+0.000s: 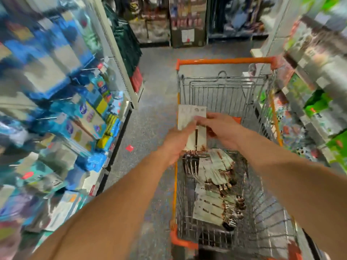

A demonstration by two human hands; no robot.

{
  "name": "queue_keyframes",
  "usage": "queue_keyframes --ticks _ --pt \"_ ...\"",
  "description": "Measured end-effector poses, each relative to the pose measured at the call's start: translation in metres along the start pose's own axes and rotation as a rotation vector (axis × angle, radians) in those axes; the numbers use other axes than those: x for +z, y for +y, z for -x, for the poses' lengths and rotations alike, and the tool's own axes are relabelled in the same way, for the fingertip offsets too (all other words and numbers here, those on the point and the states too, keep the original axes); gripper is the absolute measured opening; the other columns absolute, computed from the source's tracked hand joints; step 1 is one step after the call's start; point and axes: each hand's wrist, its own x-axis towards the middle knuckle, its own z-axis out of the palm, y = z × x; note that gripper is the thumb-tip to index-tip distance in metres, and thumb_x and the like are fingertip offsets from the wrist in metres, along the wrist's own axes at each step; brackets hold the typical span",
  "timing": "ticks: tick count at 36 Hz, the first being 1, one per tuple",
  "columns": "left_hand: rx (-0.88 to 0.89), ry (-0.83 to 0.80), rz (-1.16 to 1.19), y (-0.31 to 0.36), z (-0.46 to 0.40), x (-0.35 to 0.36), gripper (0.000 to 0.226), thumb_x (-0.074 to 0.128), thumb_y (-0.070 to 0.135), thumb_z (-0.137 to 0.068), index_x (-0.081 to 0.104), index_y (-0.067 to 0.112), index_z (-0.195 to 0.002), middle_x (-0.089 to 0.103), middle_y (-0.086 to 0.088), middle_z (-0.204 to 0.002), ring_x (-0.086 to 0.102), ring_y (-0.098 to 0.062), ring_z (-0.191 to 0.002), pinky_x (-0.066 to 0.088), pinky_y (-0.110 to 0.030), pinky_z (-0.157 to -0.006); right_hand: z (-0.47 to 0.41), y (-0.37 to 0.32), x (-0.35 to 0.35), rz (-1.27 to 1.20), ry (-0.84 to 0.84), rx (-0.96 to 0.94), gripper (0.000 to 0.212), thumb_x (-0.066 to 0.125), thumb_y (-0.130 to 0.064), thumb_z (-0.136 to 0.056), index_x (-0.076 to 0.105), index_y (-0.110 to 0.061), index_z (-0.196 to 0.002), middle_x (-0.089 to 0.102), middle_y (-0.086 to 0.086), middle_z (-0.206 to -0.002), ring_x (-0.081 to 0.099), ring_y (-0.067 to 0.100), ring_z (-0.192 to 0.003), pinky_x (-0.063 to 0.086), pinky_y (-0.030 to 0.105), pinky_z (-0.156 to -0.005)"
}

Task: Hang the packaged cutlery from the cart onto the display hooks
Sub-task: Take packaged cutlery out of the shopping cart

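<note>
Flat carded cutlery pack, probably light and stiff-ish, a bit bottom-heavy from the metal (best pinched near the top edge, by the hang hole). Held up over the cart, between both hands: left hand gripping its lower left side, right hand pinching the middle. More packs heaped just below the hands.

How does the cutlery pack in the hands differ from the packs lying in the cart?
The held pack is lifted above the cart, gripped by the left hand and right hand; the cart packs lie flat, overlapping, untouched. The held pack stands nearly upright. Both have pale cards.
</note>
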Motion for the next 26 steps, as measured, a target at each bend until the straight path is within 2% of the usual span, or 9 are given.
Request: queue_keyframes --ticks 4,6,8,10,14,18,20,22,26 --pt "0.012 0.104 0.026 0.003 0.041 -0.031 0.042 0.051 0.055 -0.097 0.070 0.018 -0.093 0.077 -0.007 -0.092 0.072 -0.034 -0.098 0.054 -0.053 -0.094 0.025 -0.002 0.036 0.008 -0.004 -0.004 0.028 0.074 -0.022 -0.086 0.070 -0.015 -0.114 0.075 0.007 -0.105 0.069 0.028 -0.106 0.052 0.051 -0.098" --pt "0.049 0.142 -0.011 0.001 0.063 -0.047 0.040 0.054 0.052 -0.097 0.070 0.016 -0.093 0.076 -0.002 -0.082 0.072 -0.029 -0.090 0.055 -0.045 -0.089 0.040 -0.003 0.055 -0.015 -0.045 -0.003 0.028 0.072 -0.018 -0.088 0.069 -0.012 -0.115 0.074 0.011 -0.109 0.066 0.033 -0.111 0.047 0.054 -0.103" --pt "0.085 0.183 -0.029 0.000 0.087 -0.063 0.038 0.057 0.052 -0.095 0.069 0.016 -0.096 0.076 -0.001 -0.086 0.072 -0.023 -0.087 0.057 -0.043 -0.089 0.055 -0.005 0.074 -0.040 -0.089 -0.009 0.028 0.070 -0.016 -0.089 0.068 -0.010 -0.117 0.073 0.012 -0.111 0.065 0.033 -0.113 0.046 0.051 -0.105" --pt "0.106 0.191 -0.011 -0.003 0.105 -0.079 0.039 0.059 0.052 -0.094 0.070 0.017 -0.103 0.077 -0.005 -0.099 0.073 -0.025 -0.093 0.057 -0.048 -0.092 0.068 -0.009 0.091 -0.069 -0.138 -0.011 0.028 0.070 -0.015 -0.089 0.069 -0.011 -0.116 0.074 0.009 -0.110 0.069 0.026 -0.108 0.050 0.042 -0.102" --pt "0.148 0.220 0.073 -0.002 0.144 -0.107 0.034 0.066 0.044 -0.091 0.070 0.015 -0.110 0.075 -0.008 -0.108 0.072 -0.028 -0.100 0.056 -0.051 -0.093 0.092 -0.019 0.124 -0.037 -0.214 -0.066 0.030 0.070 -0.014 -0.090 0.067 -0.011 -0.119 0.076 0.003 -0.100 0.073 0.015 -0.086 0.058 0.028 -0.076" --pt "0.175 0.250 0.115 0.000 0.176 -0.134 0.046 0.073 0.041 -0.087 0.066 0.014 -0.124 0.075 -0.006 -0.111 0.072 -0.024 -0.101 0.056 -0.046 -0.094 0.106 -0.029 0.156 -0.044 -0.299 -0.066 0.029 0.067 -0.009 -0.091 0.067 -0.013 -0.119 0.074 0.007 -0.111 0.071 0.020 -0.102 0.056 0.036 -0.091" --pt "0.199 0.288 0.138 0.000 0.191 -0.146 0.041 0.074 0.031 -0.088 0.065 0.011 -0.123 0.074 -0.009 -0.111 0.072 -0.025 -0.101 0.057 -0.047 -0.091 0.109 -0.034 0.171 -0.040 -0.365 -0.069 0.032 0.065 -0.008 -0.091 0.065 -0.012 -0.122 0.073 0.007 -0.115 0.069 0.020 -0.107 0.053 0.036 -0.096" --pt "0.239 0.306 0.150 0.000 0.206 -0.158 0.031 0.070 0.018 -0.092 0.066 0.010 -0.122 0.074 -0.010 -0.113 0.071 -0.027 -0.103 0.057 -0.048 -0.092 0.113 -0.037 0.187 -0.006 -0.416 -0.078 0.034 0.065 -0.007 -0.091 0.065 -0.011 -0.124 0.073 0.006 -0.115 0.069 0.020 -0.108 0.053 0.036 -0.096" --pt "0.280 0.365 0.136 -0.007 0.228 -0.183 0.033 0.069 0.017 -0.091 0.066 0.013 -0.124 0.074 -0.008 -0.114 0.071 -0.028 -0.105 0.054 -0.053 -0.095 0.122 -0.042 0.220 0.028 -0.484 -0.069 0.031 0.064 -0.003 -0.090 0.067 -0.010 -0.121 0.074 0.006 -0.110 0.070 0.022 -0.104 0.055 0.036 -0.089"
